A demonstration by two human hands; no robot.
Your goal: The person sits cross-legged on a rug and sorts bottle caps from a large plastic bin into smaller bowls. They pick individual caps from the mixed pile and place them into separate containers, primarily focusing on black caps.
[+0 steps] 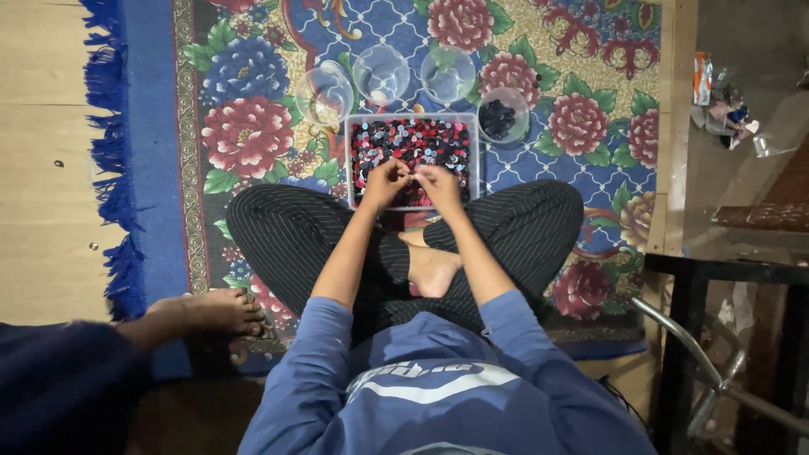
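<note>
A person sits cross-legged on a flowered rug (253, 126). Both hands are together over a clear tray (474, 160) full of red, black and pale buttons (413, 139). The left hand (385, 183) and the right hand (439, 185) have curled fingers that meet at the tips. They seem to pinch something tiny, but I cannot tell what it is.

At 12 o'clock from the tray stand three clear bowls (381, 74). At 1 o'clock sits a bowl of dark buttons (499, 118). At 8 o'clock, another person's bare foot (211, 313) rests on the rug edge.
</note>
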